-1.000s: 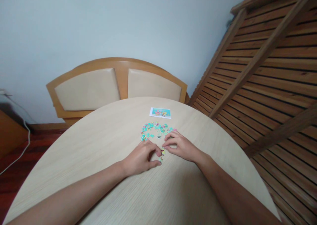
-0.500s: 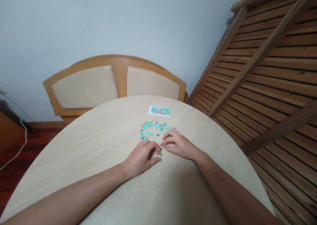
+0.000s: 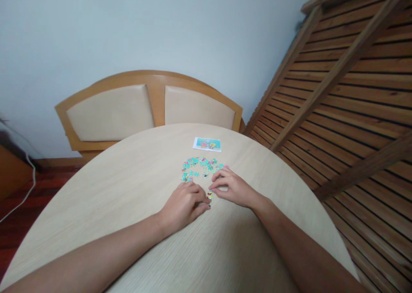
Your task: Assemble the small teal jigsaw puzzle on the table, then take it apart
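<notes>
My left hand (image 3: 186, 202) is closed with its thumb and fingers at the left side of a small strip of jigsaw pieces (image 3: 210, 195), yellow and multicoloured, on the table. From the right, my right hand (image 3: 234, 187) pinches at the upper end of the same strip with thumb and forefinger. The fingers partly cover the strip, so I cannot tell how many pieces are joined. Just beyond my hands, loose jigsaw pieces (image 3: 193, 161), mostly turquoise with some pink and yellow, lie in a curved band.
A picture card (image 3: 207, 144) in turquoise, pink and yellow lies past the loose pieces. All of this is on a round pale wooden table (image 3: 135, 172). Behind it stands a padded wooden backrest (image 3: 159, 95) by the wall, and a slatted wooden panel (image 3: 341, 95) leans at the right.
My left fingers have shifted slightly along the strip, so more of its yellow upper part shows. My right hand has hardly moved.
</notes>
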